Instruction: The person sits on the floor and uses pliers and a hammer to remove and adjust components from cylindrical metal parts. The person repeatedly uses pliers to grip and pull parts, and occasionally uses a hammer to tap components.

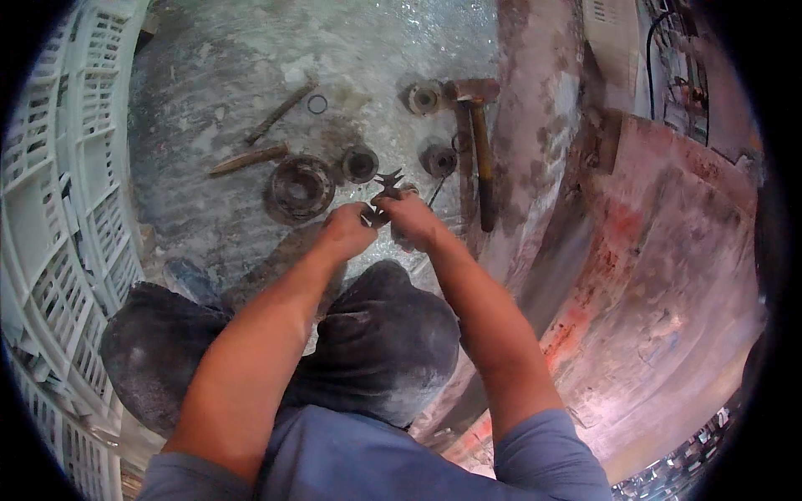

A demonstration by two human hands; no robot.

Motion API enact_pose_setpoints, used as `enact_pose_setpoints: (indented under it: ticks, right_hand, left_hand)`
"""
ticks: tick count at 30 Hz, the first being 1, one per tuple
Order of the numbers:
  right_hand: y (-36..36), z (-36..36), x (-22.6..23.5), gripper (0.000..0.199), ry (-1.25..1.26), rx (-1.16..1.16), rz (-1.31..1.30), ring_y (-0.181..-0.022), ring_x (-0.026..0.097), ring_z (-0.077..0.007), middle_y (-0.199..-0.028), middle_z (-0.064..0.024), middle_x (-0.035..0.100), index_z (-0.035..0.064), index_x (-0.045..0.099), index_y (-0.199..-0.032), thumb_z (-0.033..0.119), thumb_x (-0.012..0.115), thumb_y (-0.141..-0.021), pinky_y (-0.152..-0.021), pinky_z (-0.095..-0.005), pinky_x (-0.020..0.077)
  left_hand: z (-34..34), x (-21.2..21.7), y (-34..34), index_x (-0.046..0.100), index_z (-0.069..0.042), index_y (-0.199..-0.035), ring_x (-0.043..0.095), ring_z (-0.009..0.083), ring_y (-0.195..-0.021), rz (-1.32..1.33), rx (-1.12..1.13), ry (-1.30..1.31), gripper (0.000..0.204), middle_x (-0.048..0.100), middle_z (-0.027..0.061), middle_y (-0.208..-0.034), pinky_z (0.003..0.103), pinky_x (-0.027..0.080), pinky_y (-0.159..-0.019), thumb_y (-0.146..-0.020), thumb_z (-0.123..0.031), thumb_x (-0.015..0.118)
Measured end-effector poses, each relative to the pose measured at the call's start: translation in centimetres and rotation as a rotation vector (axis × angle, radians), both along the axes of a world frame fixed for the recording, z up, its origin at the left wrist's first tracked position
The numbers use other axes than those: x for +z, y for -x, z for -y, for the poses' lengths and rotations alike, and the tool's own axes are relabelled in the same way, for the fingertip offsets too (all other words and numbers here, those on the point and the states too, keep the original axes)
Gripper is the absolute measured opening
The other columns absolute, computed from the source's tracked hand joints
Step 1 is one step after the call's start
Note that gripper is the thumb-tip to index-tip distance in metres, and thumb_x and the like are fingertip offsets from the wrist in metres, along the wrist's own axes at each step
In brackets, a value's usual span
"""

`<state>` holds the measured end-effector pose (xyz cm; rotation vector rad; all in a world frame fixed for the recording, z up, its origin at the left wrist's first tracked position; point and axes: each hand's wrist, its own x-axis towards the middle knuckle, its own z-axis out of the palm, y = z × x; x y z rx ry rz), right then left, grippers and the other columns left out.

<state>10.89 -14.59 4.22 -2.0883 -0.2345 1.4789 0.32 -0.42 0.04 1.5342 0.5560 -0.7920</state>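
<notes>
Over the gritty floor, your left hand and right hand pinch a small spiky metal part, fingers closed tight — a greasy slip could drop it among the rings.

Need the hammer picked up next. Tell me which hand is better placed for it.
Right, probably. The hammer lies on the floor just right of the right hand; the left hand sits farther off. Both hands grip a small metal part.

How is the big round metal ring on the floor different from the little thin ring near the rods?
The big metal ring is thick, rusty and deep like a bowl; the little thin ring is a flat, wire-thin hoop. The big one lies near the left hand; the little one lies farther off. Both are round and lie on the floor.
</notes>
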Motion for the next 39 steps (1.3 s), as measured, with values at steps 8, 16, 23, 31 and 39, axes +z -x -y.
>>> enact_pose_setpoints:
  ticks: [8, 16, 23, 31, 39]
  right_hand:
    - [2.1, -0.9, 0.6, 0.031, -0.118, -0.569, -0.211, -0.06, 0.058, -0.0158, -0.093, -0.0113, 0.069, -0.0011, 0.058, -0.116, 0.016, 0.051, -0.092, -0.05, -0.0304, 0.0461]
    - [2.4, -3.3, -0.1, 0.029, -0.107, -0.624, -0.136, -0.063, 0.057, -0.0184, -0.081, -0.0109, 0.06, -0.0052, 0.057, -0.106, 0.015, 0.056, -0.086, -0.055, -0.0353, 0.0465]
    - [1.6, -4.5, -0.1, 0.034, -0.035, -0.536, -0.016, -0.078, 0.064, -0.0239, -0.09, -0.0191, 0.066, -0.0097, 0.06, -0.104, 0.018, 0.056, -0.085, -0.066, -0.0374, 0.0504]
    - [2.5, -3.8, -3.4, 0.043, 0.053, -0.417, 0.235, -0.093, 0.065, -0.0446, -0.098, -0.0344, 0.064, -0.0125, 0.06, -0.103, 0.026, 0.052, -0.086, -0.081, -0.0456, 0.0506]
    - [2.5, -5.0, -1.4, 0.041, 0.075, -0.476, 0.124, -0.091, 0.066, -0.0443, -0.095, -0.0341, 0.065, -0.0137, 0.06, -0.099, 0.024, 0.051, -0.087, -0.079, -0.0475, 0.0494]
  left_hand:
    - [-0.8, 0.6, 0.3, 0.062, -0.004, -0.122, 0.069, 0.0305, -0.086, 0.051, -0.089, -0.131, 0.039, 0.071, 0.0184, -0.092, 0.041, 0.053, -0.074, -0.084, -0.009, 0.063]
    - [-2.2, 2.6, 0.2, 0.066, -0.01, -0.118, 0.067, 0.0395, -0.093, 0.042, -0.195, -0.408, 0.029, 0.07, 0.0217, -0.099, 0.046, 0.052, -0.077, -0.089, -0.011, 0.062]
    - [-1.5, 1.3, 0.3, 0.068, -0.011, -0.113, 0.068, 0.0381, -0.096, 0.077, -0.092, -0.364, 0.026, 0.07, 0.0209, -0.097, 0.047, 0.053, -0.079, -0.089, -0.016, 0.06]
    - [-0.3, 2.4, 0.3, 0.069, -0.007, -0.11, 0.067, 0.0389, -0.098, 0.123, -0.016, -0.304, 0.026, 0.07, 0.0202, -0.103, 0.045, 0.053, -0.083, -0.089, -0.022, 0.066]
    - [-1.3, 1.8, 0.9, 0.068, -0.006, -0.109, 0.067, 0.04, -0.099, 0.093, -0.006, -0.312, 0.024, 0.069, 0.0218, -0.104, 0.046, 0.053, -0.082, -0.086, -0.013, 0.061]
